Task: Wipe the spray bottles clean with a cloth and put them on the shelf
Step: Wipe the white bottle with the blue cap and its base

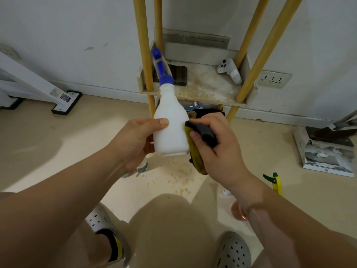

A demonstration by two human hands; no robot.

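Observation:
My left hand (138, 139) grips a white spray bottle (172, 122) with a blue trigger head, held upright in front of me. My right hand (216, 144) holds a dark and yellow cloth (195, 151) pressed against the bottle's right side. Behind them stands the shelf (208, 88), a stained white board on yellow posts. On the floor to the right lies a yellow spray bottle with a green trigger (275, 182). Another clear bottle (142, 167) shows partly under my left wrist.
A white game controller (229, 71) and a dark folded cloth (179, 75) lie on the shelf board. Dark things sit on the level below. A box of papers (328, 151) stands at the right, a white frame's foot (66, 103) at the left. The floor has yellowish stains.

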